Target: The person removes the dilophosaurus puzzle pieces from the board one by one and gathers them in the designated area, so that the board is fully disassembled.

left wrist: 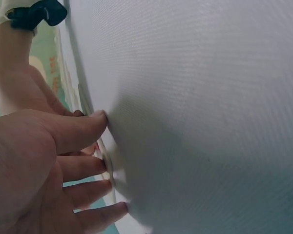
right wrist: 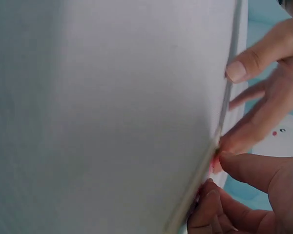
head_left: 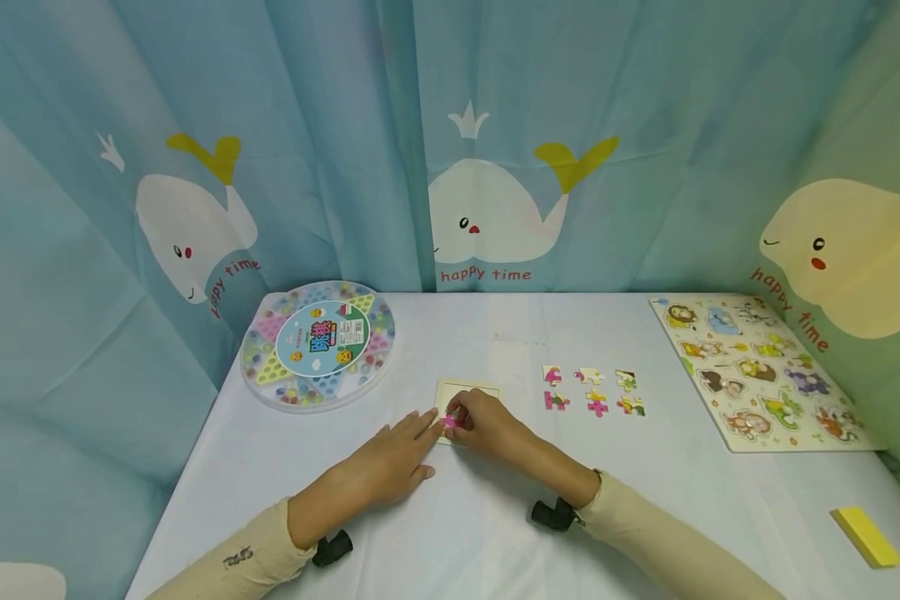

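A small square puzzle board with a pale rim lies flat at the middle of the white table, partly covered by both hands. The right hand pinches a pink puzzle piece over the board's left part, thumb and fingers curled at it. Coming from the left, the left hand rests with outstretched fingers at the board's left edge. Seen in the left wrist view, its fingers are spread and fairly straight. Pink shows by the right thumb in the right wrist view.
Several loose jigsaw pieces lie in two rows right of the board. A round Chinese checkers set is at the back left. An animal peg puzzle lies at the right, with a yellow block nearer the front. Curtains border the table.
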### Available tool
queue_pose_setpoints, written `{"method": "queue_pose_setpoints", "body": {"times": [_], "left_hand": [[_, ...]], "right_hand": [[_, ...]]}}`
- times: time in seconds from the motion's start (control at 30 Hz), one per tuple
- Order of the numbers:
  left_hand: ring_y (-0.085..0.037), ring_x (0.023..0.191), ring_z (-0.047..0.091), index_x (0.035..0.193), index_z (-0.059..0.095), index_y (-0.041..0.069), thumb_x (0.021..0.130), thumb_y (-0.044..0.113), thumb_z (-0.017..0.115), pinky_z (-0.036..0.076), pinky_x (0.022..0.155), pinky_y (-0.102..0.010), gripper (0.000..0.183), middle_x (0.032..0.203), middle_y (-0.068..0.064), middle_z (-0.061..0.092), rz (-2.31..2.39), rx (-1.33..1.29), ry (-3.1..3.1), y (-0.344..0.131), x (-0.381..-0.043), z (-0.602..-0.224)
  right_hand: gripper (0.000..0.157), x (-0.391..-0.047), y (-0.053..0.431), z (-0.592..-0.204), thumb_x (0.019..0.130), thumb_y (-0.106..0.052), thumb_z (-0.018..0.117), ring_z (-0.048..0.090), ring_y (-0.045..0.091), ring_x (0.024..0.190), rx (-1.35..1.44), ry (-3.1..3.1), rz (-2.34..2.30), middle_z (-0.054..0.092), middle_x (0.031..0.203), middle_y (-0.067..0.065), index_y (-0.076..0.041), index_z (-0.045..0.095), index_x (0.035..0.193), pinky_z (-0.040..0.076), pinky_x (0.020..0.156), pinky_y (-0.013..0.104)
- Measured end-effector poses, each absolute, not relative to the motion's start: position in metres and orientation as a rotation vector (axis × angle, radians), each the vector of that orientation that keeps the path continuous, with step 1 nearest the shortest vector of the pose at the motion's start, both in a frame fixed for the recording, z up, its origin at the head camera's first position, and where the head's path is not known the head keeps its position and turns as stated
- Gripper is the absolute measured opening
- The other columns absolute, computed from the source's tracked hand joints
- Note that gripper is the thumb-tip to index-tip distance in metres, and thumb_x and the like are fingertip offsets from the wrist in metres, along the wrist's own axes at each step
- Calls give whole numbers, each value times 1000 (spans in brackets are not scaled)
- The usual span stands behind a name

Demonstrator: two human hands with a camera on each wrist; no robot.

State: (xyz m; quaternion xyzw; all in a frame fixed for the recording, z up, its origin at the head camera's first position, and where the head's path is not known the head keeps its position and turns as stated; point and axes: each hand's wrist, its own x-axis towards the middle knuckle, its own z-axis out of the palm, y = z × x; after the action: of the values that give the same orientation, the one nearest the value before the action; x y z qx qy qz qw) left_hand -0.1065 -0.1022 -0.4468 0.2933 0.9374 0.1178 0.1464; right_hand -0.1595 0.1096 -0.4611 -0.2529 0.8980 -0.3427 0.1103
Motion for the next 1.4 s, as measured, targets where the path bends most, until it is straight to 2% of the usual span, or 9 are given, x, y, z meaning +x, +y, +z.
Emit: {"method": "queue_pose_setpoints", "body": {"times": [0.4, 0.67, 0.87, 1.07, 1.23, 1.4], "left_hand": [[-33, 156, 37, 162, 40, 4, 106, 33, 65, 40, 118, -62, 68, 171, -11, 35, 354, 814, 2683, -110, -106, -447], [-32, 156, 37, 162, 39, 4, 106, 33, 65, 39, 118, -63, 68, 170, -12, 36, 352, 825, 2686, -114, -105, -450], [-31, 156, 36, 163, 39, 4, 106, 32, 64, 39, 118, -63, 68, 170, -12, 35, 353, 819, 2680, -113, -104, -449], [-32, 156, 37, 162, 39, 3, 106, 32, 64, 39, 118, -63, 67, 170, -13, 36, 354, 817, 2680, -111, -103, -446], [-33, 155, 38, 161, 40, 2, 106, 30, 66, 40, 117, -63, 67, 169, -14, 38, 353, 822, 2683, -110, -104, -444], [-32, 155, 38, 160, 42, 1, 105, 29, 67, 40, 117, -63, 67, 169, -14, 38, 363, 805, 2683, -110, -103, -444]], "right_hand": [[21, -155, 106, -461, 94, -1, 78, 60, 19, 86, -774, 2674, -957, 61, 97, 10, 3, 65, 110, 52, 75, 25], [23, -153, 109, -459, 94, -1, 77, 59, 17, 89, -801, 2691, -968, 60, 104, 11, -1, 62, 111, 54, 78, 28], [24, -156, 109, -460, 94, 4, 75, 63, 20, 89, -876, 2666, -1022, 64, 100, 11, -1, 59, 111, 54, 75, 27], [14, -159, 111, -457, 98, 8, 67, 59, 12, 82, -876, 2649, -1036, 65, 91, 6, -2, 62, 107, 51, 72, 23], [9, -160, 113, -452, 100, 5, 65, 55, 10, 76, -840, 2588, -1059, 66, 87, 5, -4, 62, 103, 49, 66, 21], [8, -161, 121, -445, 102, -1, 67, 58, 11, 82, -816, 2589, -1039, 68, 89, 2, -8, 64, 105, 51, 73, 24]]}}
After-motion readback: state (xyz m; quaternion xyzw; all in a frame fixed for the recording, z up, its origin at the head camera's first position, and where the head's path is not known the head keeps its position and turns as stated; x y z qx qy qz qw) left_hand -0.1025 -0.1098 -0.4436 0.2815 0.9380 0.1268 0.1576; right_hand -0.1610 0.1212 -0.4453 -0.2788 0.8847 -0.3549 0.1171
